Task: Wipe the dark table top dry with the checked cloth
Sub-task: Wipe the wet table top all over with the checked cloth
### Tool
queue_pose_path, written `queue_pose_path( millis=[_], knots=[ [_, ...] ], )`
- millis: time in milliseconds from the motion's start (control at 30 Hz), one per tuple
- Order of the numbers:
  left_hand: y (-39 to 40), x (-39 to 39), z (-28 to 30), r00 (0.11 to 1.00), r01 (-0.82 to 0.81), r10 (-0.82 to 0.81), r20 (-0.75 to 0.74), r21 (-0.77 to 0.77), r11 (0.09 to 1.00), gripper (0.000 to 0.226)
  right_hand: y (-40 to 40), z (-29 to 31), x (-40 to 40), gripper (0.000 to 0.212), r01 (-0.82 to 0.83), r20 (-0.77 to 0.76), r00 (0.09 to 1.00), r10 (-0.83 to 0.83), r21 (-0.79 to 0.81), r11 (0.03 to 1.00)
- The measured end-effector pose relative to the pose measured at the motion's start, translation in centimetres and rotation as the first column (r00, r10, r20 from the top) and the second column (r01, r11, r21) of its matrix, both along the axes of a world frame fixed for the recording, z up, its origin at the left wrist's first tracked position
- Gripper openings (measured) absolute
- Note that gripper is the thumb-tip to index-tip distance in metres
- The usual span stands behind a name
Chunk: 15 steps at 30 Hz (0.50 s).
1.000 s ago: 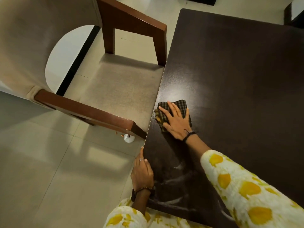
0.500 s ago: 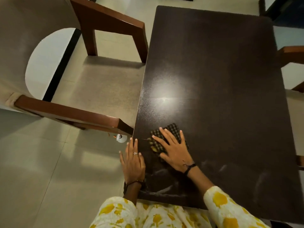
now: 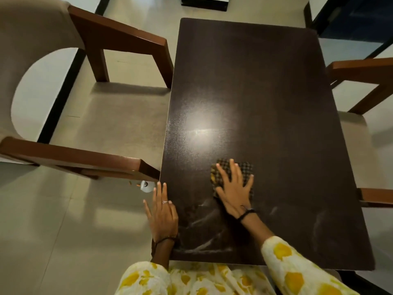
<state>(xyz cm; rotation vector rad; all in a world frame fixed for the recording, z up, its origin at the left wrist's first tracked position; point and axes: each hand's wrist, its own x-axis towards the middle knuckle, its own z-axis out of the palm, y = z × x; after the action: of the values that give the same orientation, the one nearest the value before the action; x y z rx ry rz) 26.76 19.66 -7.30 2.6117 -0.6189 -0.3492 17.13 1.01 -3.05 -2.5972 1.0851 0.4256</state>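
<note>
Here the right hand (fingers spread flat) presses the checked cloth onto the table top.

Both hands flat, fingers spread: left hand, right hand.

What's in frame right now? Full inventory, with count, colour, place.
table top: 1, dark brown, centre, pale streaks near the near edge
checked cloth: 1, dark and tan check, on the table's near half, under the right hand
armchairs: 2, brown wood arms with beige seats, one on each long side of the table
small white object: 1, on the floor below the left chair's arm; cannot tell what it is
floor: beige tiles
left hand: flat, fingers straight, at the table's left edge; ring, dark wristband
right hand: spread flat, pressing on the cloth; dark wristband
sleeves: 2, white with yellow print, bottom
</note>
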Motion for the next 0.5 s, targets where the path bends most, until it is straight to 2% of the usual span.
queue_pose_path(
  millis=[133, 300, 400, 500],
  knots=[
    [0.0, -0.2, 0.6, 1.0, -0.005, 0.005, 0.015, -0.026, 1.0, 0.057, 4.0, -0.2, 5.9, 0.069, -0.26, 0.049, 0.965, 0.257, 0.073, 0.963],
    [-0.8, -2.0, 1.5, 0.993, 0.093, -0.091, 0.081, -0.031, 0.995, 0.053, 1.6, 0.1, 4.9, 0.064, -0.361, 0.128, 0.928, 0.35, 0.077, 0.929],
    [-3.0, -5.3, 2.6, 0.985, 0.168, -0.166, 0.041, -0.039, 0.985, 0.053, -3.2, 0.2, -0.7, 0.065, -0.171, 0.146, 0.976, 0.159, 0.075, 0.982],
    [-6.0, -9.8, 3.5, 0.935, 0.352, -0.351, -0.047, 0.005, 0.936, 0.051, -8.8, 0.8, -8.0, 0.065, 0.092, 0.147, 0.984, -0.101, 0.068, 0.993]
  ],
)
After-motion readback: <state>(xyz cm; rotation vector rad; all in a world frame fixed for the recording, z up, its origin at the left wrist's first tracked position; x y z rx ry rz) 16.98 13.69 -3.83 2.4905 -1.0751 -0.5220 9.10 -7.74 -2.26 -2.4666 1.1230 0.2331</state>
